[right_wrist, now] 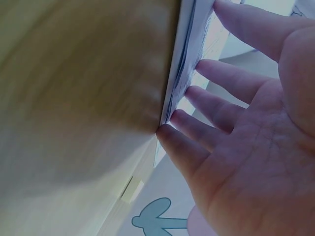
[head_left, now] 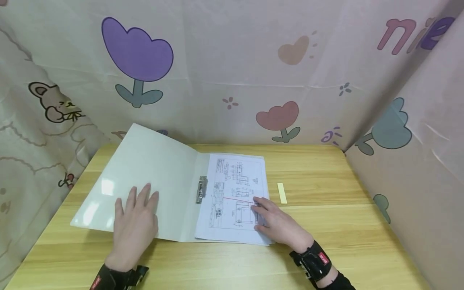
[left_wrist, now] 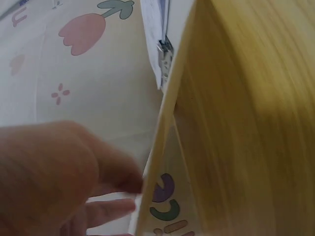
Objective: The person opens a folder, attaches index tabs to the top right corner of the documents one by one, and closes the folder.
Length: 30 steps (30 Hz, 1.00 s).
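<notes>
I'm resting my left hand (head_left: 135,229) on the bare inner cover of a white folder (head_left: 159,157), fingers stretched out and spread, grasping nothing. The folder is lying unfolded on the wooden table (head_left: 344,181) in front of me, its left cover slanting up off the surface. My right hand (head_left: 279,223) is touching the right edge of a stack of drawing sheets (head_left: 226,217), its fingers extended and loose, clutching nothing. The sheets are lying on the folder's right side, just beside the metal clip (head_left: 201,190) near the fold; whether the clip is holding any of them, I can't quite tell. A pale yellow strip (head_left: 282,193) is lying on the table near the sheets' right edge. Printed cloth (head_left: 206,52) is hanging behind the table.
</notes>
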Motion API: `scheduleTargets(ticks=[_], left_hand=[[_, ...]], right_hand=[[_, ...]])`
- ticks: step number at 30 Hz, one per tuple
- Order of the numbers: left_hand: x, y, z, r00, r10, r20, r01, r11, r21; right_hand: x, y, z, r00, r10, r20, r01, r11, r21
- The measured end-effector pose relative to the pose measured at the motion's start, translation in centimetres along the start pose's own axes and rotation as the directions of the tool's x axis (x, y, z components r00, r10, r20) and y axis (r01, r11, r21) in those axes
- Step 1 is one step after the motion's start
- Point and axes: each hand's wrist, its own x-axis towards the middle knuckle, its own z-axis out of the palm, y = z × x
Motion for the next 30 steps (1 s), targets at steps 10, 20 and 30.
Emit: scheduleTargets(ticks=[10,20,30], left_hand=[[0.3,-1.3,1.5,0.967,-0.085,0.241,0.1,0.994,-0.049],[0.1,-2.0,2.5,0.944,-0.078,0.32,0.102,0.993,-0.059],[0.4,-2.0,2.4,0.946,-0.068,0.317,0.089,0.995,-0.053]], right_hand=[[0.1,0.5,-0.4,1.0,0.007,0.015,-0.007,0.999,0.031],[0.2,0.5,-0.5,1.0,0.021,0.015,-0.022,0.999,0.046],[0.4,0.6,-0.6,0.999,0.033,0.011,-0.034,0.997,0.065]])
